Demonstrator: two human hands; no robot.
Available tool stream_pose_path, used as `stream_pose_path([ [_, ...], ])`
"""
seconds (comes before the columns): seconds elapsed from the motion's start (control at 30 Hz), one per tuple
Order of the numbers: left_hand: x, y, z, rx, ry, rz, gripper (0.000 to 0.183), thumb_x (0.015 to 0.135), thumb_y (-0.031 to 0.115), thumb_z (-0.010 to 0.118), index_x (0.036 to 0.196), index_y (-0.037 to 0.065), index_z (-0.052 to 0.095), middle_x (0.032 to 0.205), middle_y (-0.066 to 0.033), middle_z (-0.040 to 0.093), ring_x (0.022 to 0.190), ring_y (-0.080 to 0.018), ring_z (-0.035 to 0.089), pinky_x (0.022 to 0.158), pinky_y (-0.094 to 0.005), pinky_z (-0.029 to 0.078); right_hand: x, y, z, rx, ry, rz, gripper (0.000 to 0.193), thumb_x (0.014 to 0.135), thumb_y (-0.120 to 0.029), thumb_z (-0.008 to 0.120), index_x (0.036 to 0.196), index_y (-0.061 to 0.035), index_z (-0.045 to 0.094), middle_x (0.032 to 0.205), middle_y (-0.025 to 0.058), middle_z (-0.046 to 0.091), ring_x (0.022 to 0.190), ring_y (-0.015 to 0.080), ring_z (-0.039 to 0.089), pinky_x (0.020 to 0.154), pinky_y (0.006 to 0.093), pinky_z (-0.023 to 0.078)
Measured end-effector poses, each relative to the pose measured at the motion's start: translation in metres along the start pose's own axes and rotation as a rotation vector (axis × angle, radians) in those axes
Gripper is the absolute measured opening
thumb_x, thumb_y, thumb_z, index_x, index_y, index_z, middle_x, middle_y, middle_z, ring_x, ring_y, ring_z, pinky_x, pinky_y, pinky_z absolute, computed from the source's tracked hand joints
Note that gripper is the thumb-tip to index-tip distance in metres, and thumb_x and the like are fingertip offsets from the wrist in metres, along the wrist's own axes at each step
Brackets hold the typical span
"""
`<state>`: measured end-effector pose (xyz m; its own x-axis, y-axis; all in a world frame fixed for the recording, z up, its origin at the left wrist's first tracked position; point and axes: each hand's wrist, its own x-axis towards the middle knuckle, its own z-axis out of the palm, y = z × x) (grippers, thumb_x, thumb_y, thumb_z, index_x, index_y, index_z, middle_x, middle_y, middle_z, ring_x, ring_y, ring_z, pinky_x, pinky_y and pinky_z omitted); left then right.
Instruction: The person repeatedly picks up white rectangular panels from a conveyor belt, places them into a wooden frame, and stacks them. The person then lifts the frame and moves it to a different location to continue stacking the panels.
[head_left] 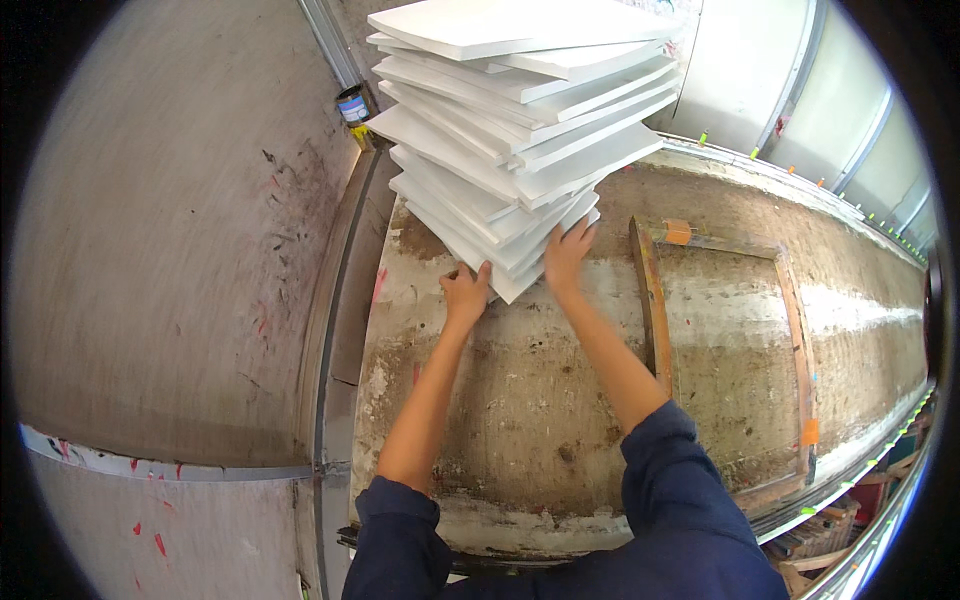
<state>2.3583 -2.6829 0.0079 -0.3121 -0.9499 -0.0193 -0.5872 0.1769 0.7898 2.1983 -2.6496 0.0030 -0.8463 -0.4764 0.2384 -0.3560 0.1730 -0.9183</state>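
A tall, uneven stack of white panels (pixel 520 130) stands at the far end of the stained table, one near corner pointing toward me. My left hand (pixel 467 293) grips the lower left side of that corner, its thumb against the panel edges and its fingers curled. On the corner's other side, my right hand (pixel 567 260) holds the lower panels, with its fingers reaching up along their edges. Parts of the fingertips are hard to make out against the stack. The panels are fanned at differing angles.
To the right, a wooden frame (pixel 650 290) with orange tape lies on the worn table (pixel 530 430). A can (pixel 352 104) stands by the metal post at the far left. Small coloured clips line the table's far and right edges. A stained wall panel (pixel 170 250) borders the left.
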Motion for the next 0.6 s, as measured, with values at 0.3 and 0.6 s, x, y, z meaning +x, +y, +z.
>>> stream_pose_path([
  [0.3,0.014,-0.011,-0.015,-0.162,-0.047,0.084,0.050,0.078,0.023,0.067,0.114,-0.008,0.051,0.091,-0.0156,0.063,0.079,-0.0214,0.061,0.068,-0.0327,0.048,-0.049,-0.035,-0.003,0.274,-0.166,0.143,0.068,0.091,-0.020,0.040,0.140,0.0018,-0.001,0.142,0.0326,-0.005,0.132,0.0469,0.007,0.108,0.0443,0.014],
  [0.6,0.012,0.045,0.038,-0.296,0.161,-0.027,0.063,0.073,0.007,0.069,0.114,-0.012,0.025,0.110,-0.0294,0.047,0.103,-0.0393,0.051,0.090,-0.0407,0.040,0.020,-0.003,-0.012,0.173,-0.221,-0.071,0.061,0.089,-0.017,0.045,0.139,0.0017,0.017,0.138,0.0296,0.018,0.126,0.0427,0.027,0.103,0.0419,0.026],
])
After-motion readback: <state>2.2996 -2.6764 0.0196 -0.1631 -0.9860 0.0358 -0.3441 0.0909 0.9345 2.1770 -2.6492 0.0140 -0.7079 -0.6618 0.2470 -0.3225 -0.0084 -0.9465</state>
